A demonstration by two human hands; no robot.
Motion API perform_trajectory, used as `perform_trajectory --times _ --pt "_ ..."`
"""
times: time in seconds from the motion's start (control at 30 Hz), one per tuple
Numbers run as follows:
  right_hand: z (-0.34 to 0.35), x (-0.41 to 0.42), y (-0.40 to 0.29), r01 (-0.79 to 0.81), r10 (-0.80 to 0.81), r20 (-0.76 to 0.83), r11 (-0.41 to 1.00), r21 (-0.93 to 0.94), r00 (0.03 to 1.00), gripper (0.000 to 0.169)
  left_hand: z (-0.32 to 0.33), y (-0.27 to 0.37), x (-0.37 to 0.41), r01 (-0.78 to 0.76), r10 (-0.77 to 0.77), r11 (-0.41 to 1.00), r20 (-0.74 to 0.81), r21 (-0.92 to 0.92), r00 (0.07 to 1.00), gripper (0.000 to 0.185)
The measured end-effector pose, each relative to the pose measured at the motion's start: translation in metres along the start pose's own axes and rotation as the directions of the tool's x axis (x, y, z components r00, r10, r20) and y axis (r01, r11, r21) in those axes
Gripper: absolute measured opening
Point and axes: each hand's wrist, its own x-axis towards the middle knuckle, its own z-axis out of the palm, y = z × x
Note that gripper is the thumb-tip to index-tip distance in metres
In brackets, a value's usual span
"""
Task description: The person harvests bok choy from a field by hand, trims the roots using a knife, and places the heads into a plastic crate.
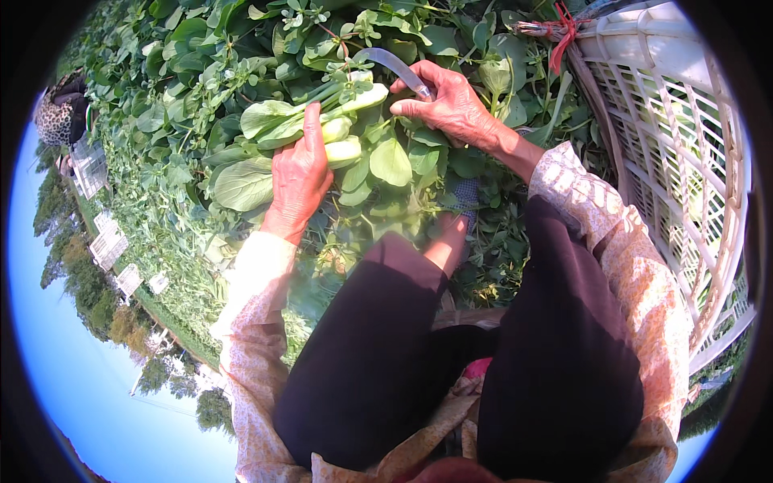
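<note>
Several cut heads of bok choy (344, 151) lie in my left hand (302, 163), their pale stem ends pointing right and their leaves to the left. My thumb presses across the top of the bunch. In my right hand (450, 105) is a sickle (389, 63), gripped near the base of its curved blade. Most of its handle is hidden by my palm. The blade arcs up and left, over the leafy plants close to the stem ends; whether it touches any of them I cannot tell.
A large white plastic basket (664, 115) stands close on my right, with red string (561, 36) tied near its corner. Dense greens (181, 78) surround my shoe (466, 196). Another person (60, 115) is at far left, with white crates (109, 241) along the field.
</note>
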Motion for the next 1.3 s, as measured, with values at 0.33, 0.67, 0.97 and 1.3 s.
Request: perform_trajectory --times 0.33,0.67,0.97,1.3 --pt "0.019 -0.043 -0.115 -0.023 -0.003 0.102 0.967 0.254 0.995 0.071 -0.076 0.05 -0.018 -0.055 0.032 0.998 -0.416 -0.044 0.909 0.055" --pt "0.028 -0.148 -0.289 0.482 -0.485 -0.018 0.862 0.156 0.874 0.05 -0.225 0.107 -0.041 -0.142 0.127 0.989 -0.734 0.043 0.667 0.064" --pt "-0.013 -0.219 -0.346 0.647 -0.591 -0.267 0.718 0.257 0.761 0.041 -0.322 0.194 -0.029 -0.273 -0.06 0.818 -0.547 -0.506 0.835 0.091" --pt "-0.095 -0.302 -0.356 0.676 -0.803 -0.164 0.576 -0.459 0.573 0.049 -0.34 0.215 -0.05 -0.5 -0.073 0.164 -0.516 -0.85 0.853 0.08"
